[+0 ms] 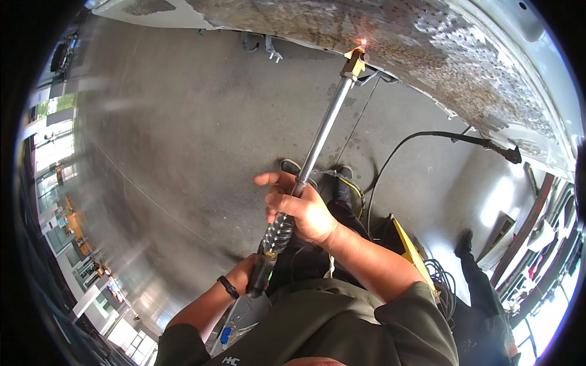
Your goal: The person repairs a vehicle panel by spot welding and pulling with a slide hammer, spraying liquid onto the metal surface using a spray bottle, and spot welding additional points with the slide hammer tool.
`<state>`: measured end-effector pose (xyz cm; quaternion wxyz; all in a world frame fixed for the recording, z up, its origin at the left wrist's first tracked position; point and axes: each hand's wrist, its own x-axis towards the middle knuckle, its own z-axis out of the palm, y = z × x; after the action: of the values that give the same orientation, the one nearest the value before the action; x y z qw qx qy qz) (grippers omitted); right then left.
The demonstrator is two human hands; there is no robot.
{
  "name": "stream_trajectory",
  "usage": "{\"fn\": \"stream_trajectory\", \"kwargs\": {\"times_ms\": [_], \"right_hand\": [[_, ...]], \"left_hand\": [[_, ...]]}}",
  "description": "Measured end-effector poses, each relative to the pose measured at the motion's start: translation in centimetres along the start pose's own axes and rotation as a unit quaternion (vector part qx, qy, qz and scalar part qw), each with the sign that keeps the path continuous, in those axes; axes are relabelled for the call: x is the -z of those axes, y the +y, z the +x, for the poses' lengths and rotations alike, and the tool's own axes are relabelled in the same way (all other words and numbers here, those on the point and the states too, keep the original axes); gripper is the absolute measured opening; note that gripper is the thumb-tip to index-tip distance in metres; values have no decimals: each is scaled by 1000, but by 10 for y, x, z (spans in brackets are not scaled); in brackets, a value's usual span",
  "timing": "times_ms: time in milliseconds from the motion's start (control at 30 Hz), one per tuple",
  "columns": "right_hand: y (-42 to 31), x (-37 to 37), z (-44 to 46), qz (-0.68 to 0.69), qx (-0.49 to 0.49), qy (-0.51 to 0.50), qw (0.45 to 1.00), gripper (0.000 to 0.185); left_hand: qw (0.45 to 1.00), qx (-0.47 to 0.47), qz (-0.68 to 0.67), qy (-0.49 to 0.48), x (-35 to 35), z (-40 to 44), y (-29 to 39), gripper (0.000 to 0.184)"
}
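A long slide hammer (329, 119) with a chrome rod runs diagonally from my body up to a bare metal panel (427, 46). Its brass-coloured tip (354, 63) meets the panel, where an orange-red glow shows. My left hand (245, 272), with a black band at the wrist, is closed round the black rear handle (262, 277); its fingers are mostly hidden. Farther up, my right hand (305, 213) wraps loosely round the tool, between the ribbed black grip (279, 233) and the rod, with a finger sticking out to the left.
A dark hose (421, 135) with a clamp-like end (510, 152) arcs to the panel's lower edge. A yellow-edged box (408, 244) and coiled cables (441, 280) stand at my right. Another person's leg (479, 274) is beyond them. Grey concrete floor (183, 122) spreads below.
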<state>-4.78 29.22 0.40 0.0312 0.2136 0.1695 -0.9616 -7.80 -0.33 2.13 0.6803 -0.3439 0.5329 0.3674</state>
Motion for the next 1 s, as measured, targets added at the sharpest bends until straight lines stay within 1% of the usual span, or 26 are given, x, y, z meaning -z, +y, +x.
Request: {"fn": "stream_trajectory", "kwargs": {"times_ms": [33,133,167,200,233,267,333,367,400,433,467,500,533,567,600,633,667,700,800,900,933,1000], "right_hand": [[0,0,0,10,0,-4,1000,52],[-10,3,-2,40,32,-24,998,63],[-15,13,6,2,67,-49,997,72],[-38,13,12,-94,113,-30,989,77],[-57,22,25,-61,129,-33,989,76],[-75,32,39,-28,145,-37,988,76],[-114,35,53,-7,156,-19,988,67],[-119,36,57,16,153,-13,988,64],[-106,32,53,33,171,-10,985,61],[-80,32,46,6,207,-16,978,54],[-50,28,28,-28,205,-55,977,52],[-8,24,14,-41,171,-93,980,56],[30,6,-7,33,31,-16,999,49],[41,1,-15,78,63,-14,995,37],[46,6,-21,98,12,-25,995,29],[51,7,-25,78,10,-6,997,28],[52,10,-26,74,2,15,997,27],[52,10,-30,72,-10,38,997,26],[34,13,-27,48,-7,43,998,29],[19,10,-19,17,-10,36,999,31],[15,8,-17,9,-12,39,999,31],[10,7,-14,6,-9,33,999,31]], "left_hand": [[999,23,-30,10,-4,-3,4,44],[1000,5,-3,0,-2,-3,0,48],[1000,7,-10,1,4,-1,-5,49],[1000,10,-19,2,12,4,-13,50],[1000,14,-27,3,17,7,-19,51],[1000,15,-20,8,19,7,-21,58],[1000,17,-8,16,21,9,-23,72],[1000,7,4,15,22,9,-25,72],[1000,-3,17,14,21,8,-26,71],[999,-14,29,11,19,9,-27,71],[1000,-17,21,-7,20,9,-26,70],[999,-20,13,-24,22,8,-25,69],[999,-22,4,-42,24,7,-26,67],[999,-23,41,-16,26,6,-34,65],[997,-24,79,9,26,5,-41,63],[1000,16,18,9,27,6,-39,60],[997,56,-42,15,28,6,-37,57],[998,47,-27,18,22,5,-38,56],[999,7,38,11,4,8,-30,56],[1000,15,0,18,5,17,-37,57],[1000,2,16,6,9,22,-38,60],[1000,-11,10,6,13,27,-40,61]]}}
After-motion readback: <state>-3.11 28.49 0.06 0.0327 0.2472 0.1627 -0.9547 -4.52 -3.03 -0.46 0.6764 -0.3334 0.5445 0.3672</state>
